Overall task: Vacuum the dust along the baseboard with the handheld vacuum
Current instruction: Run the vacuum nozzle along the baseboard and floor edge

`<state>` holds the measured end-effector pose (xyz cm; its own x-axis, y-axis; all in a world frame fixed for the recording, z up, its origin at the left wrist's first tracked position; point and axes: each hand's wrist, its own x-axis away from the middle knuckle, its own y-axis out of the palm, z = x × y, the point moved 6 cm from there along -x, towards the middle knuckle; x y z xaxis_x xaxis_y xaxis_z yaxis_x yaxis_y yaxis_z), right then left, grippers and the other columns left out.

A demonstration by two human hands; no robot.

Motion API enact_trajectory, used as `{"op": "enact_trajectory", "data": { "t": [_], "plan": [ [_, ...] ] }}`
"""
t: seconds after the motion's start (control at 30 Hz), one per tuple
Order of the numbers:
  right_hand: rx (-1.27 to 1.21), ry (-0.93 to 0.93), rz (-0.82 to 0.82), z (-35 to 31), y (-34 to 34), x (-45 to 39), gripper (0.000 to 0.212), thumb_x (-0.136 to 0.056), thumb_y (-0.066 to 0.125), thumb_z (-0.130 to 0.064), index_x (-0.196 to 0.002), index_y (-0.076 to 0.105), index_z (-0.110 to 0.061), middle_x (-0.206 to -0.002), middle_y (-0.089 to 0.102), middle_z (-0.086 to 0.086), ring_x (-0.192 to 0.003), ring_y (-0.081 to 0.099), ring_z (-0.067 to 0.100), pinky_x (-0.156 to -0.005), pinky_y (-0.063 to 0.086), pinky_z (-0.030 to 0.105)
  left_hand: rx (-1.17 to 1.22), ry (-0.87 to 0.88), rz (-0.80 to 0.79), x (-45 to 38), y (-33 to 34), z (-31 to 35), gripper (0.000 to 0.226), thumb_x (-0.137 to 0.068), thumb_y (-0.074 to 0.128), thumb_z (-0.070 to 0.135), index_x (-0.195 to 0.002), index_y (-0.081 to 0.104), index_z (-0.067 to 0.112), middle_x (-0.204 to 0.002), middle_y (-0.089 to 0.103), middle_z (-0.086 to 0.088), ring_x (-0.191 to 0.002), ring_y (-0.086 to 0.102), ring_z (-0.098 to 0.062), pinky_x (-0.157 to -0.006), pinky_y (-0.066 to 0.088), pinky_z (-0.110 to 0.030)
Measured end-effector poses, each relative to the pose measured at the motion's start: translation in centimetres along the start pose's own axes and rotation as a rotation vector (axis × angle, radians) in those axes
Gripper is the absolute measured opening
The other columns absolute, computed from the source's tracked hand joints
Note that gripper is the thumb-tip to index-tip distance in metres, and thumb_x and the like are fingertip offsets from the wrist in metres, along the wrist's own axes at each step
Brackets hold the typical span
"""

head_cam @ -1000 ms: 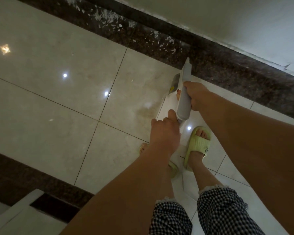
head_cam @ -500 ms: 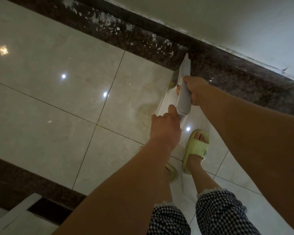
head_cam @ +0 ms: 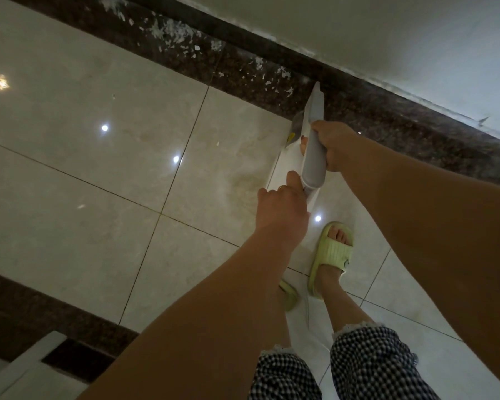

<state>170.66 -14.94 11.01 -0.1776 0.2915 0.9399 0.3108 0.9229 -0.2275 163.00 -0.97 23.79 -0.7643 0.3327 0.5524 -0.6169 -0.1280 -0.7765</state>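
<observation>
Both hands grip the handheld vacuum (head_cam: pixel 312 145): the right hand (head_cam: pixel 334 145) is wrapped closed around the middle of its grey body, and the left hand (head_cam: pixel 282 210) is curled shut on its rear end. The narrow nozzle tip points at the dark speckled stone border strip (head_cam: pixel 373 111) that runs along the foot of the pale wall (head_cam: pixel 387 39); whether it touches the strip cannot be told. White flakes of debris (head_cam: pixel 171 31) lie scattered on that strip to the left of the nozzle. Glossy beige floor tiles (head_cam: pixel 98 168) stretch away to the left, showing light reflections and thin grout lines, with plenty of open room there. Another dark band (head_cam: pixel 26 310) crosses the lower left. Green slippers (head_cam: pixel 332 255) and checked trousers (head_cam: pixel 373 362) stand just behind the vacuum.
</observation>
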Motion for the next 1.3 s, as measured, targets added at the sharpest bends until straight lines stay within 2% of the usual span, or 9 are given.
{"op": "enact_trajectory", "data": {
  "t": [0.17, 0.6, 0.77, 0.93, 1.07, 1.3],
  "plan": [
    [-0.012, 0.004, 0.000, -0.2, 0.3, -0.2, 0.068, -0.077, 0.070, -0.045, -0.135, 0.046, -0.019, -0.126, 0.058, 0.009, -0.113, 0.057, 0.029, -0.099, 0.047, 0.048, 0.009, -0.019, 0.005, -0.2, -0.1, -0.4, 0.051, -0.088, 0.064, 0.035, -0.119, 0.031, 0.014, -0.088, 0.062, 0.002, -0.079, 0.063, -0.022, -0.082, 0.035, -0.035],
    [0.014, -0.018, -0.011, 0.3, 1.8, 0.5, 0.064, -0.082, 0.068, -0.044, -0.136, 0.046, -0.016, -0.127, 0.057, 0.009, -0.116, 0.057, 0.027, -0.100, 0.047, 0.045, 0.005, -0.031, 0.003, 0.7, -0.1, -1.7, 0.055, -0.088, 0.065, 0.038, -0.122, 0.030, 0.013, -0.092, 0.064, 0.000, -0.082, 0.064, -0.023, -0.087, 0.037, -0.037],
    [0.036, -0.024, -0.020, 0.3, 2.2, 1.2, 0.054, -0.088, 0.062, -0.040, -0.134, 0.047, -0.015, -0.125, 0.057, 0.008, -0.115, 0.056, 0.026, -0.101, 0.046, 0.044, 0.001, -0.031, 0.008, 0.7, 0.0, -2.2, 0.056, -0.088, 0.064, 0.039, -0.123, 0.030, 0.012, -0.093, 0.064, 0.000, -0.083, 0.064, -0.023, -0.087, 0.036, -0.037],
    [0.035, -0.016, -0.015, 0.7, 2.7, 1.6, 0.064, -0.079, 0.069, -0.045, -0.133, 0.048, -0.019, -0.126, 0.059, 0.008, -0.113, 0.058, 0.027, -0.099, 0.048, 0.046, -0.001, -0.032, 0.019, 1.2, 0.1, -2.7, 0.053, -0.088, 0.064, 0.038, -0.120, 0.030, 0.013, -0.090, 0.063, 0.000, -0.080, 0.063, -0.022, -0.084, 0.036, -0.036],
    [0.056, -0.035, -0.011, 0.9, 3.2, 2.1, 0.063, -0.084, 0.065, -0.043, -0.137, 0.045, -0.015, -0.129, 0.056, 0.011, -0.119, 0.055, 0.030, -0.102, 0.045, 0.046, 0.010, -0.042, 0.016, 1.6, 0.3, -3.0, 0.053, -0.088, 0.064, 0.037, -0.121, 0.030, 0.013, -0.090, 0.064, 0.001, -0.080, 0.063, -0.022, -0.084, 0.036, -0.036],
    [0.094, -0.020, -0.009, 2.0, 3.7, 0.8, 0.067, -0.078, 0.066, -0.046, -0.135, 0.046, -0.016, -0.129, 0.056, 0.012, -0.119, 0.054, 0.032, -0.100, 0.046, 0.048, -0.002, -0.043, 0.011, 2.6, 0.2, -3.5, 0.051, -0.088, 0.063, 0.037, -0.119, 0.031, 0.013, -0.087, 0.061, 0.001, -0.074, 0.059, -0.021, -0.078, 0.032, -0.034]
  ]
}}
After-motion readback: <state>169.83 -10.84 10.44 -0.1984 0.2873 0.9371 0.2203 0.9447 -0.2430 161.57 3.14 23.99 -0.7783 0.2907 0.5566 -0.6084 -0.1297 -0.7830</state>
